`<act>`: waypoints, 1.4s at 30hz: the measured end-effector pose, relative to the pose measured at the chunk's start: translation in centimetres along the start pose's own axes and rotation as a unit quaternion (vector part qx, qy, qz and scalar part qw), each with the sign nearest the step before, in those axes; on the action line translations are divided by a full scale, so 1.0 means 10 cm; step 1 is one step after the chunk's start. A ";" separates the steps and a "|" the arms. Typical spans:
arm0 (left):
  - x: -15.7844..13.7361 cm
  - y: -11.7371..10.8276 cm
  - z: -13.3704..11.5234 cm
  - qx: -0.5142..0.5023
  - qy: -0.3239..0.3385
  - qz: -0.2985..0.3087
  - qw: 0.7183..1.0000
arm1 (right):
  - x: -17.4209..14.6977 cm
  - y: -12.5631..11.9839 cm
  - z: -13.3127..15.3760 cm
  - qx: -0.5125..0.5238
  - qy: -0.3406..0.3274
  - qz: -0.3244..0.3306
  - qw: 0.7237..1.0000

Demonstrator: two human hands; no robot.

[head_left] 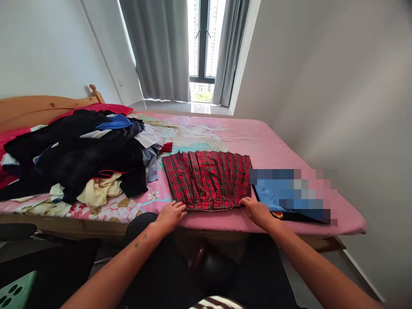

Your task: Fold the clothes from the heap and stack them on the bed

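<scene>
A red plaid pleated skirt (pixel 212 178) lies spread flat on the pink sheet, its waistband toward me and its pleats fanning away. My left hand (pixel 171 215) is at the waistband's left end, fingers closed on the corner. At the opposite end, my right hand (pixel 256 211) pinches the waistband's right corner between thumb and fingers. Just right of the skirt lies a blue and black folded item (pixel 268 195), partly blurred out by pixel blocks.
A heap of mixed clothes (pixel 93 150) covers the bed's left side, near the wooden headboard (pixel 48 103). The pink bed (pixel 247 133) meets a wall on the right. Grey curtains (pixel 161 51) flank a window behind. A green phone (pixel 19 289) shows at lower left.
</scene>
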State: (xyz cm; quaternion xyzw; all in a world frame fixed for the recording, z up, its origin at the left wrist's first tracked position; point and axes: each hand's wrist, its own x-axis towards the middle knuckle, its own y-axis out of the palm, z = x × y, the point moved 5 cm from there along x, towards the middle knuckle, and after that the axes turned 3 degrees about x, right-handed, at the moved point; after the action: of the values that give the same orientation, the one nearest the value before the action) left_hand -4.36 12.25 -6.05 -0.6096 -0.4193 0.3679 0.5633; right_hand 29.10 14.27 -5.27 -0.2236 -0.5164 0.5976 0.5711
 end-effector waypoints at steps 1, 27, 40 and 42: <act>-0.08 0.14 -0.01 0.005 -0.005 0.006 1.000 | -0.13 0.13 -0.03 0.009 -0.005 0.024 1.000; -0.03 0.43 -0.36 -0.048 -0.009 -0.011 0.999 | -0.58 0.59 -0.11 0.067 0.119 -0.087 0.987; 0.15 0.29 -0.93 -0.040 0.114 -0.052 0.991 | -0.55 0.65 -0.07 0.069 0.280 -0.083 0.954; 0.25 0.34 -1.10 -0.045 0.124 -0.054 0.990 | -0.53 0.66 -0.05 0.096 0.293 -0.105 0.946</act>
State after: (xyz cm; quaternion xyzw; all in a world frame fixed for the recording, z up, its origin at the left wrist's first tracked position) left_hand 7.01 10.36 -8.36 -0.6519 -0.3944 0.2392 0.6018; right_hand 27.90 10.82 -12.96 -0.2771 -0.2871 0.4894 0.7754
